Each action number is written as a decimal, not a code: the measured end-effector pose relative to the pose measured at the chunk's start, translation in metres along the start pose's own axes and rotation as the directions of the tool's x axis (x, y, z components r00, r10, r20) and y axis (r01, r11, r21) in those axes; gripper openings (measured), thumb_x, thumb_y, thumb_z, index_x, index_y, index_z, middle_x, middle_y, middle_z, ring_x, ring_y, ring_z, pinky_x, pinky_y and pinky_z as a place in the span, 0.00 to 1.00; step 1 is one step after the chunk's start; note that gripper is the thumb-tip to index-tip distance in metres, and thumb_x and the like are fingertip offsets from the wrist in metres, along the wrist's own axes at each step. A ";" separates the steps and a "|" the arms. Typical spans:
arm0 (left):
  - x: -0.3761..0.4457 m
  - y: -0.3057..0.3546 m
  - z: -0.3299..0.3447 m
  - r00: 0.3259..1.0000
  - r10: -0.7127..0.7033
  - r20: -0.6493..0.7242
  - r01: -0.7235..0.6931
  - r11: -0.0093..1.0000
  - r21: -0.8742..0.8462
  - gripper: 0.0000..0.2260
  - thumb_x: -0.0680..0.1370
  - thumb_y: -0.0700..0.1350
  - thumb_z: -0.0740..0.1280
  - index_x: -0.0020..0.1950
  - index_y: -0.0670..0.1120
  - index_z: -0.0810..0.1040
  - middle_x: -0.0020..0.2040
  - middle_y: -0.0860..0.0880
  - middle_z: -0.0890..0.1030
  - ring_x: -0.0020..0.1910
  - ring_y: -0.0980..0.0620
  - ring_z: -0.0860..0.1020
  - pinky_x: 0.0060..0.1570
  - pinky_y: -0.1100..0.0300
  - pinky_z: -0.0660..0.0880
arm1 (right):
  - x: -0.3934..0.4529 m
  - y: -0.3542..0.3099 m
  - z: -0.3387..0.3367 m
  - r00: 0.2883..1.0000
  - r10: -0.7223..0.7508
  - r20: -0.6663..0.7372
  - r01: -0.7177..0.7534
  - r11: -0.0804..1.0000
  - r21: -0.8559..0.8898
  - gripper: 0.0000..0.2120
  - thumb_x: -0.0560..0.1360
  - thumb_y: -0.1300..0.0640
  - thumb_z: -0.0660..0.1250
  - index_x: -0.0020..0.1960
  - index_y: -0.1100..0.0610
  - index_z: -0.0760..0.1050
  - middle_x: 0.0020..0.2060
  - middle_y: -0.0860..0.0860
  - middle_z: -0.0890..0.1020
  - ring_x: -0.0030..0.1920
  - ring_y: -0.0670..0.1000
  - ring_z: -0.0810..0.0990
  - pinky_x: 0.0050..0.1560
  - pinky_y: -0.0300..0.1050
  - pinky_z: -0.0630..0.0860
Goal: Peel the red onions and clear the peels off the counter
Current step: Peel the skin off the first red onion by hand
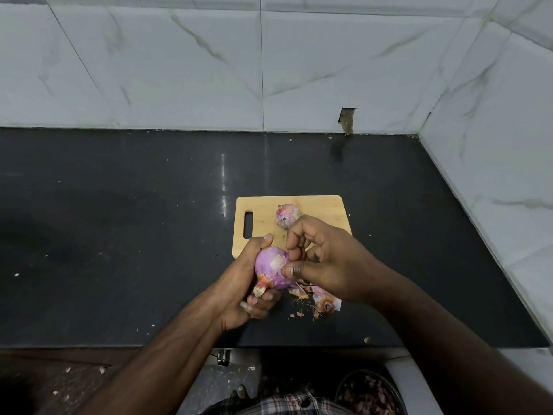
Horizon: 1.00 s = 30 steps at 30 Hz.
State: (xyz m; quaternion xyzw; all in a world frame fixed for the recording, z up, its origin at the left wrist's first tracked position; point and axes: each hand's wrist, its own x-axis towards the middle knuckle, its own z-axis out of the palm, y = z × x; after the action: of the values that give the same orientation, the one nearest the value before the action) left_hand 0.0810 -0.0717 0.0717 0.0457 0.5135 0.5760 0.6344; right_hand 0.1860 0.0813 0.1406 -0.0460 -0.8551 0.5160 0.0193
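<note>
A red onion [272, 269], partly stripped to its glossy purple layer, sits in the left hand [254, 283], whose grip is curled round it above the dark desk [119, 235]. Its long axis tilts, stalk end pointing down and toward the person. The right hand [326, 259] is at the onion's right flank, thumb touching the skin, fingers curled as if pinching a peel. Loose peels [317, 298] lie on the desk directly beneath the hands. A second onion [287, 215] rests on the wooden cutting board [323, 211] just behind. White marble-look wall tiles [269, 70] enclose the corner.
</note>
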 end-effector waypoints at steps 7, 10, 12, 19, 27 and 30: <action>0.001 0.000 0.000 1.000 0.007 0.019 -0.006 0.998 -0.056 0.29 0.70 0.71 0.62 0.34 0.43 0.77 0.24 0.48 0.68 0.17 0.58 0.61 0.21 0.67 0.49 | -0.002 0.001 0.001 0.997 -0.074 -0.025 0.069 0.987 -0.147 0.17 0.67 0.58 0.80 0.48 0.51 0.73 0.41 0.48 0.79 0.39 0.48 0.78 0.41 0.47 0.79; 0.001 0.002 0.000 1.000 0.011 0.015 -0.010 0.998 -0.069 0.30 0.70 0.71 0.62 0.34 0.43 0.76 0.24 0.48 0.68 0.16 0.58 0.61 0.21 0.68 0.49 | -0.001 0.004 0.001 0.994 -0.101 -0.041 0.095 0.989 -0.117 0.17 0.68 0.60 0.78 0.48 0.51 0.72 0.41 0.50 0.78 0.38 0.50 0.78 0.40 0.51 0.79; 0.001 0.004 0.000 1.000 0.023 0.007 -0.022 0.998 -0.059 0.31 0.70 0.71 0.61 0.33 0.42 0.75 0.24 0.48 0.68 0.16 0.58 0.61 0.21 0.68 0.49 | -0.001 0.004 0.003 0.993 -0.101 -0.061 0.097 0.993 -0.068 0.16 0.69 0.62 0.78 0.48 0.52 0.73 0.44 0.50 0.77 0.40 0.50 0.79 0.41 0.52 0.80; 0.002 -0.001 -0.002 1.000 0.029 -0.011 -0.030 0.999 -0.043 0.31 0.69 0.72 0.63 0.36 0.42 0.76 0.25 0.48 0.68 0.17 0.58 0.61 0.20 0.68 0.50 | -0.001 0.007 0.005 0.996 -0.080 -0.048 0.075 0.992 -0.100 0.16 0.69 0.63 0.77 0.47 0.50 0.72 0.41 0.44 0.76 0.38 0.42 0.75 0.38 0.36 0.75; 0.002 -0.002 0.003 0.999 0.029 -0.020 -0.031 0.994 -0.102 0.30 0.70 0.71 0.62 0.37 0.42 0.76 0.24 0.48 0.68 0.16 0.58 0.61 0.20 0.69 0.50 | 0.002 0.003 0.000 0.995 -0.073 0.064 0.083 0.982 -0.171 0.16 0.72 0.65 0.73 0.43 0.48 0.70 0.35 0.43 0.74 0.36 0.41 0.72 0.36 0.32 0.69; 0.000 0.001 0.003 0.998 0.055 -0.006 -0.055 0.990 -0.132 0.30 0.72 0.70 0.62 0.38 0.41 0.76 0.24 0.47 0.69 0.16 0.58 0.62 0.19 0.68 0.51 | 0.001 0.006 -0.002 0.998 -0.052 0.029 0.055 0.993 -0.106 0.15 0.73 0.65 0.72 0.45 0.49 0.70 0.35 0.44 0.75 0.34 0.41 0.72 0.35 0.34 0.69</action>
State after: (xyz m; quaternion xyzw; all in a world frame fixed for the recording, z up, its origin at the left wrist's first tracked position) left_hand 0.0821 -0.0694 0.0739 0.0171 0.4733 0.6261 0.6194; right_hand 0.1851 0.0856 0.1361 -0.0174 -0.8826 0.4694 0.0193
